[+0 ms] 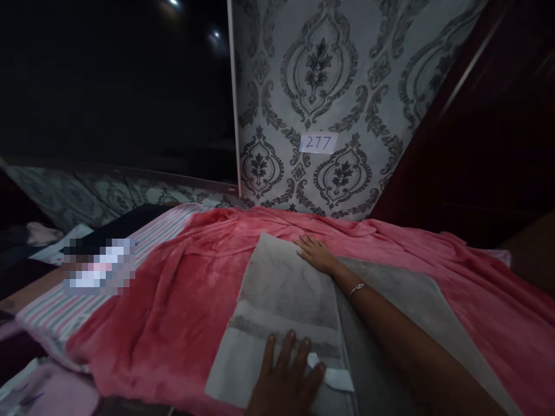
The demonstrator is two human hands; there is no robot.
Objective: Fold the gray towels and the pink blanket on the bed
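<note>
Left hand and right hand lie spread on grey cloth, white tag illegible; paper slip reads "277".

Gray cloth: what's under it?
Red-pink blanket shows along the far and side edges of the gray cloth, so the cloth appears to lie on it. Whatever is directly beneath the cloth is covered and can't be seen.
</note>
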